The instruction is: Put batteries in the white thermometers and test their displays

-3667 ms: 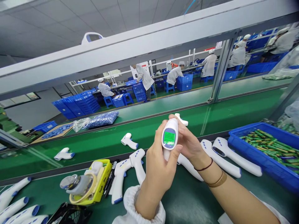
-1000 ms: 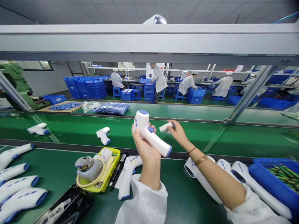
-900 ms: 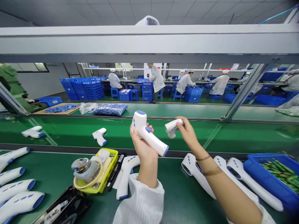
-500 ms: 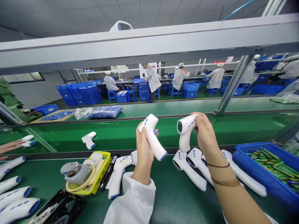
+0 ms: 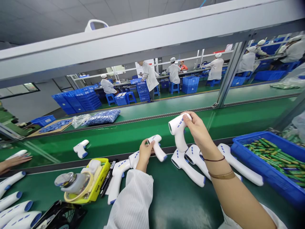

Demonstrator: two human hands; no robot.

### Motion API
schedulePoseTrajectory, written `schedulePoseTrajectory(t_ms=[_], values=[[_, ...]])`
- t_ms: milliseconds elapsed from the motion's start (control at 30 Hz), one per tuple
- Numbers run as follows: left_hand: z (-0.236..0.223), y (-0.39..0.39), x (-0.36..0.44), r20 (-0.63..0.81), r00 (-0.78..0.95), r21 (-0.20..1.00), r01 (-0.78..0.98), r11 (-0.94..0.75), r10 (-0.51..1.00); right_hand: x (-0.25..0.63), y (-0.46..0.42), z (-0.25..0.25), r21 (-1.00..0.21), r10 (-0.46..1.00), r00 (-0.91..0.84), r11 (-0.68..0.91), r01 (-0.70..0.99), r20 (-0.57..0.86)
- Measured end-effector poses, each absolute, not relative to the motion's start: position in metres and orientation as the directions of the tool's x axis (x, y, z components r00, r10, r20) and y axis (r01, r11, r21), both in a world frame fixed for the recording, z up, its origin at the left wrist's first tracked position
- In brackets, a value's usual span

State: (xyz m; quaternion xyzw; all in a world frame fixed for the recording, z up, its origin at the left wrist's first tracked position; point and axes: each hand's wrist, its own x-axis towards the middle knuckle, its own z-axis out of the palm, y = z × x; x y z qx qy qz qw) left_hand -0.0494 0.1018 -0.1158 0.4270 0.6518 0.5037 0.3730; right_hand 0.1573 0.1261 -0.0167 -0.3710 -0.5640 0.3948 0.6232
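Note:
My left hand [image 5: 144, 155] is closed on the head end of a white infrared thermometer [image 5: 158, 149], low over the bench, its handle pointing down to the right. Raised higher, my right hand [image 5: 197, 126] pinches a second infrared thermometer [image 5: 180, 135] by the top rear of its head. That one has blue buttons, and its handle hangs down. Just beneath it, several more thermometers [image 5: 189, 168] lie on the green bench. Left of my left hand, other thermometers [image 5: 118, 178] rest beside black marker pens [image 5: 107, 178].
A blue bin [image 5: 238, 149] of green batteries stands at right. On the left are a yellow tray [image 5: 104, 171] with a dispenser bottle, a black basket [image 5: 60, 216] and more thermometers. A co-worker's hand [image 5: 17, 161] reaches in at far left. A metal post [image 5: 230, 74] rises behind.
My left hand has lowered its thermometer toward the bench. My right hand still holds its own, its head turned so the screen no longer shows. The view has tilted and shifted.

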Motion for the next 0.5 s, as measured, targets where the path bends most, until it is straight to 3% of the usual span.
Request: schedulePoseTrajectory(t_ms=[167, 333, 500], values=[[-0.095, 0.092, -0.048, 0.017, -0.352, 0.991, 0.132, 0.031, 0.936, 0.146, 0.121, -0.016, -0.917, 0.937, -0.031, 0.333, -0.221, 0.348], [-0.040, 0.044, -0.020, 0.296, 0.126, 0.955, -0.007, -0.298, 0.947, 0.119, 0.103, -0.016, -0.878, 0.964, -0.128, 0.152, -0.455, 0.234], [-0.015, 0.015, -0.004, 0.397, -0.024, 0.895, 0.231, -0.381, 0.918, 0.103, 0.087, -0.020, -0.844, 0.908, -0.348, 0.012, -0.537, 0.234]])
